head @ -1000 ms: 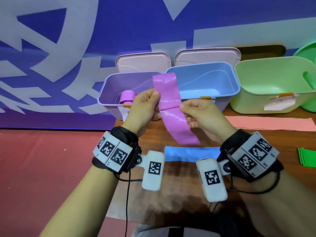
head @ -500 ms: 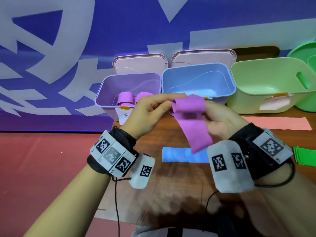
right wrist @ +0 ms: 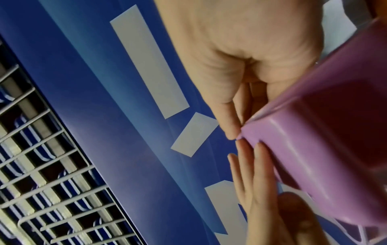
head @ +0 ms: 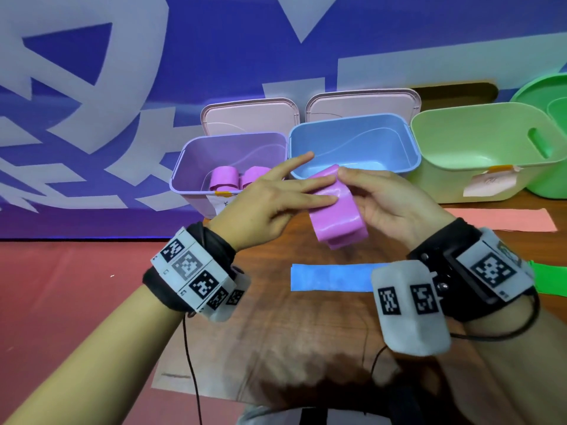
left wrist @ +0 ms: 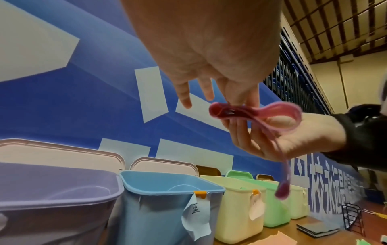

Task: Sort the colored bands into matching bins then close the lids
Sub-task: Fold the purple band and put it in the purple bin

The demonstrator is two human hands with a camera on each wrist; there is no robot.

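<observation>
A purple band (head: 336, 210), folded into a short loop, is held between both hands above the table's far edge. My left hand (head: 319, 185) lies with straight fingers pressed on top of the fold. My right hand (head: 362, 191) cups the band from the right and below; in the left wrist view its thumb sits inside the band's loop (left wrist: 278, 121). Behind the hands stands the purple bin (head: 184, 179) with two rolled purple bands (head: 224, 177) in it. Beside it is an open blue bin (head: 411, 148), and a flat blue band (head: 331, 277) lies on the table.
A pale green bin (head: 429, 167) stands to the right of the blue one, with another green tub (head: 540, 96) beyond. Two pink lids (head: 250, 115) lean upright behind the purple and blue bins. A pink band (head: 503, 219) and a green band (head: 549, 279) lie at the right.
The purple band hung long between pinching fingers; now it is folded over into a short loop. My left fingers have straightened onto it, and my right hand has turned under it.
</observation>
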